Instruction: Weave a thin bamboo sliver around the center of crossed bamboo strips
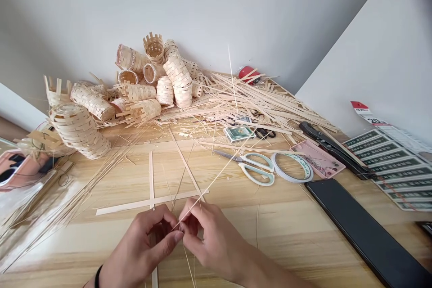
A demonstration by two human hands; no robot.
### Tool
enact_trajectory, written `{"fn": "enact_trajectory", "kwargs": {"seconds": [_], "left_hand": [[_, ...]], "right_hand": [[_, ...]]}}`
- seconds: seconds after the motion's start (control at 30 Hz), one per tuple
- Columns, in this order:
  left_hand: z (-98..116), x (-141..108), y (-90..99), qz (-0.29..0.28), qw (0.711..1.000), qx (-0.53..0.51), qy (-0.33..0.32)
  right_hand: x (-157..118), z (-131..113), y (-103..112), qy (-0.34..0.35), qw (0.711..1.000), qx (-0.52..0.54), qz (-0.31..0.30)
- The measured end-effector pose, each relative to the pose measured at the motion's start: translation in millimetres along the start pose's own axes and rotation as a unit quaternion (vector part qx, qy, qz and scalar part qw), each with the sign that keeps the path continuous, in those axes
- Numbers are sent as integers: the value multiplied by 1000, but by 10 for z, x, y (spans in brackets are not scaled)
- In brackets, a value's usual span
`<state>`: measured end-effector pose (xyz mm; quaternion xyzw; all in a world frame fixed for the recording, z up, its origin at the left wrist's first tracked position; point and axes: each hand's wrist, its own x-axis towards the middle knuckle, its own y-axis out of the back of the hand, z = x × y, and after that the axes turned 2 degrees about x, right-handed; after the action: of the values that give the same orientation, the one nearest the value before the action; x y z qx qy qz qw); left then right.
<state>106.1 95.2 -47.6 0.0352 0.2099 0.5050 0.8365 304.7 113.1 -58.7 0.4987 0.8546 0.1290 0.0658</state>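
My left hand and my right hand meet low in the middle of the view, fingertips nearly touching. Both are closed in a pinch on a thin bamboo strip, which slants up and to the right from my fingers. Just beyond my hands, flat pale strips lie crossed on the table: an upright one, a level one and a slanting one. Thin strands run down below my fingers. The exact hold at the fingertips is partly hidden.
Woven bamboo baskets are heaped at the back, beside a pile of loose strips. To the right lie scissors, a tape roll, a pink tray, a utility knife and a black phone. Thin strands stretch along the left.
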Motion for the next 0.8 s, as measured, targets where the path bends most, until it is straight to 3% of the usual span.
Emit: {"fn": "enact_trajectory", "kwargs": {"seconds": [0.2,0.43,0.8], "left_hand": [[-12,-6,-3,10,999,32,0],[51,-25,33,30,995,86,-35],[83,-16,22,26,994,91,-54]], "right_hand": [[6,-9,17,2,1000,18,0],[19,-45,79,-30,990,128,-43],[27,-34,84,-59,977,197,-54]]}}
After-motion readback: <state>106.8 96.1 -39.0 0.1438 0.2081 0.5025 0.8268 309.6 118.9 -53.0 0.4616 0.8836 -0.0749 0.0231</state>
